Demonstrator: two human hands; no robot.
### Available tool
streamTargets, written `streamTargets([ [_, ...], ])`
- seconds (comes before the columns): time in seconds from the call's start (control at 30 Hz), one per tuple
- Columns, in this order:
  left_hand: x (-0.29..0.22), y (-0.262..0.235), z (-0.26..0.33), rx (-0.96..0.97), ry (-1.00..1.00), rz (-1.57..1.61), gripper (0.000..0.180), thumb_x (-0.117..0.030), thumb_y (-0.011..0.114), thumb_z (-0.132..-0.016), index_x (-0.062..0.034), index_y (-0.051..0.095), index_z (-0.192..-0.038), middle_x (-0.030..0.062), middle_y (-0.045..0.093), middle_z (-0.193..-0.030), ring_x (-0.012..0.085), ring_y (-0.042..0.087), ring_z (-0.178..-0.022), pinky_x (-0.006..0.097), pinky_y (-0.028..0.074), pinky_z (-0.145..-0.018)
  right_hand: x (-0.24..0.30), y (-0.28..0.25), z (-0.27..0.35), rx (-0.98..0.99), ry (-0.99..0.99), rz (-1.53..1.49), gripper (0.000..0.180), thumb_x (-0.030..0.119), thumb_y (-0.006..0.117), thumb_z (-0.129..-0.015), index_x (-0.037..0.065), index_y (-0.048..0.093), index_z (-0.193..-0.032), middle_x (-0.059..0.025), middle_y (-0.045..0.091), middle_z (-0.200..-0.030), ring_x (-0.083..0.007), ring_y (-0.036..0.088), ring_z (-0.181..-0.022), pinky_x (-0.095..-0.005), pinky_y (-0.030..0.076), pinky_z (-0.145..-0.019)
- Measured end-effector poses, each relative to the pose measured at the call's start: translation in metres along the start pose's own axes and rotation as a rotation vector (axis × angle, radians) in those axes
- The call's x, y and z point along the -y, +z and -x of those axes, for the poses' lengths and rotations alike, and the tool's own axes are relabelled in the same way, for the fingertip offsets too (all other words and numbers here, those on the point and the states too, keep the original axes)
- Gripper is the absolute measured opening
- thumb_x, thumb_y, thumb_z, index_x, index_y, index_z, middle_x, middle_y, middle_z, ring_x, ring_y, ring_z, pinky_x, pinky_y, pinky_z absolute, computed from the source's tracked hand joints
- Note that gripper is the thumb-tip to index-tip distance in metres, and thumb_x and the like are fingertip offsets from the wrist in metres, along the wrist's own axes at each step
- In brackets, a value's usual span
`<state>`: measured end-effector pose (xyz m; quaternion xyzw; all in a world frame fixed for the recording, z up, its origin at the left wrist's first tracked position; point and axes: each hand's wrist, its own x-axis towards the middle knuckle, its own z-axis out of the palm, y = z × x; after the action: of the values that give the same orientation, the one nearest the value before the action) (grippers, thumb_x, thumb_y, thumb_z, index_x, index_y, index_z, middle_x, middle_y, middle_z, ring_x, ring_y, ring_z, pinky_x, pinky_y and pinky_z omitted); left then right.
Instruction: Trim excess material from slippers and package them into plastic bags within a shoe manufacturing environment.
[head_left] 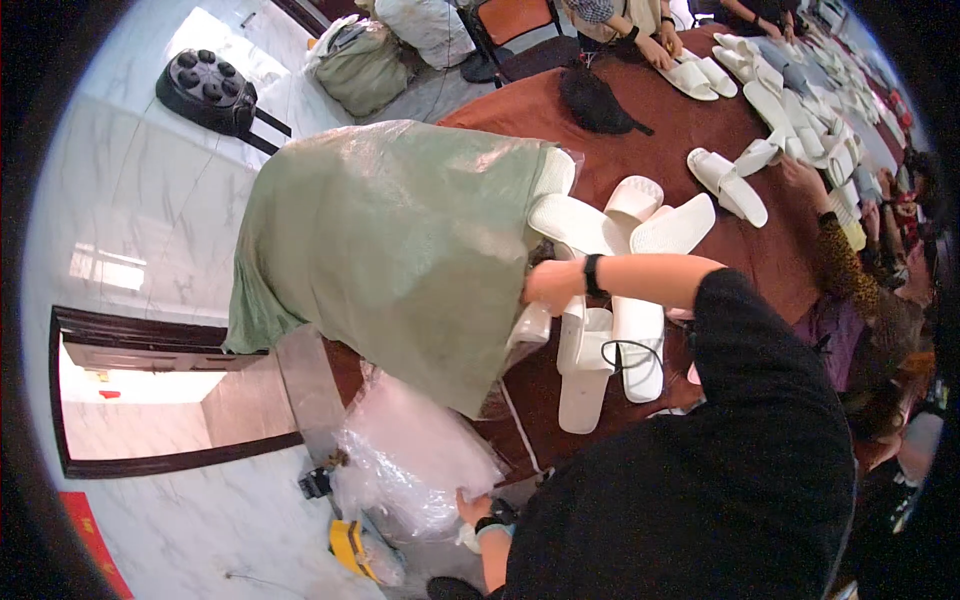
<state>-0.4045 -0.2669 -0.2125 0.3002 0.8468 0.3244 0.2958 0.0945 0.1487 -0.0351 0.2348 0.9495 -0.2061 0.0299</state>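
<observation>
1. Right hand (552,283) sits at the mouth of the big green woven sack (400,240) lying on its side on the worktop (700,130). Grip is pressed together, pinching the sack's mouth edge, maybe a slipper too; fingers partly hidden, so which one exactly is hard to tell.
2. Left hand (478,510) is low, below the worktop edge, at the crumpled clear plastic bag (415,460). It touches the plastic, but whether the grip is spread or pinching cannot be told; the body hides most of it.
3. White slippers (610,350) lie spilled just beside the sack mouth, some touching the right hand, a few more (640,215) fanned out behind the wrist.
4. The sack bulges over the worktop's left edge, over the floor.
5. To do it well, I judge: keep the pinch on the mouth rim firm and lift it, so slippers slide out without snagging on the inner liner.
6. Keep the sack's weight on the worktop; it overhangs and could tip toward the floor.
7. Draw slippers toward the body into the near pile, clear of the black cable (630,350) lying across them.
8. Other people's hands (660,45) work slipper rows (790,110) on the far side, well apart.
</observation>
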Motion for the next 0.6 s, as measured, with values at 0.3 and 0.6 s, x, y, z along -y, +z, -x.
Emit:
streamTargets([
  [0.3, -0.074, 0.065, -0.008, 0.16, 0.088, 0.157, 0.053, 0.002, 0.058, -0.071, 0.0022, 0.045, -0.123, 0.0139, 0.058, -0.103, 0.0209, 0.057, -0.09, 0.031, 0.046, -0.081, 0.095, -0.139, 0.19, -0.323, 0.355, -0.492, 0.055, 0.027, 0.076, -0.07, 0.006, 0.052, -0.115, -0.0108, 0.063, -0.098, -0.0208, 0.061, -0.089, -0.0328, 0.048, -0.078],
  [0.6, -0.019, 0.062, -0.026, 0.147, -0.145, 0.458, 0.041, -0.002, 0.054, -0.081, -0.0013, 0.046, -0.121, 0.0084, 0.054, -0.105, 0.0157, 0.053, -0.091, 0.029, 0.047, -0.077, 0.033, -0.138, 0.241, -0.334, 1.054, -0.723, 0.065, 0.023, 0.076, -0.073, -0.003, 0.045, -0.124, -0.0121, 0.058, -0.109, -0.0165, 0.059, -0.092, -0.0271, 0.048, -0.081],
])
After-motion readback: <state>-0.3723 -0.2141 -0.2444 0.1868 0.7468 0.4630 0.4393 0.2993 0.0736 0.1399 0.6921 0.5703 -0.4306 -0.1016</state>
